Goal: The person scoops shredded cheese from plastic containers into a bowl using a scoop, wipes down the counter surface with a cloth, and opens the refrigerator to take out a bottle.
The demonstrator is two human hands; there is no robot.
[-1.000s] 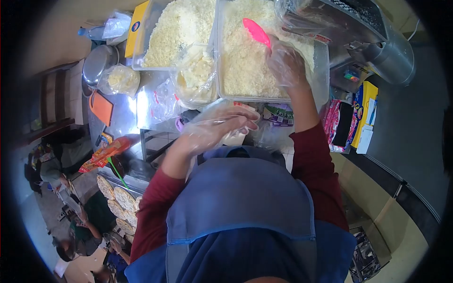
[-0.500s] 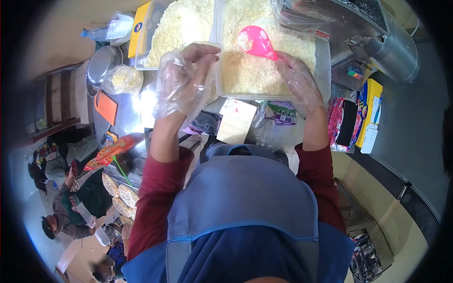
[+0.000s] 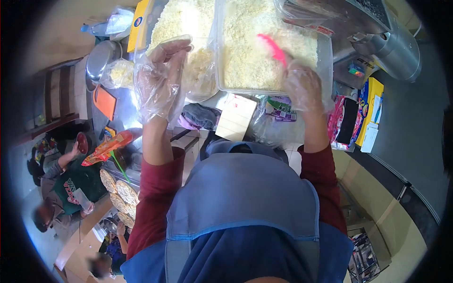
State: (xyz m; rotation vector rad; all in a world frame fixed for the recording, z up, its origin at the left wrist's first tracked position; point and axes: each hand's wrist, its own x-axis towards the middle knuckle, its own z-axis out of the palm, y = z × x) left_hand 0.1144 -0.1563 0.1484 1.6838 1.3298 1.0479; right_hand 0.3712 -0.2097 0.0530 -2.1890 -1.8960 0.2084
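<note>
My right hand (image 3: 304, 87), in a clear plastic glove, grips a pink scoop (image 3: 272, 47) by its handle end. The scoop shows edge-on over pale yellow, grated cheese-like shreds (image 3: 245, 66) in a clear plastic tub (image 3: 250, 91). My left hand (image 3: 163, 78), gloved too, has its fingers curled at the upper edge of a clear plastic bag (image 3: 202, 78) partly filled with the same shreds. The exact grip on the bag's film is hard to make out through the glove. Behind the bag, a second tub of shreds (image 3: 181, 21) is partly covered.
To the left are a metal pot (image 3: 104, 59), a tied bag of shreds (image 3: 118, 73) and an orange board (image 3: 104, 103). A metal machine (image 3: 382, 47) stands at right beside yellow boxes (image 3: 370, 113). Round flat items (image 3: 125, 193) and two other people are at lower left.
My left hand has moved left, leaving the bag of shreds more visible. My right hand has shifted down and right, and the pink scoop has turned from face-up to edge-on.
</note>
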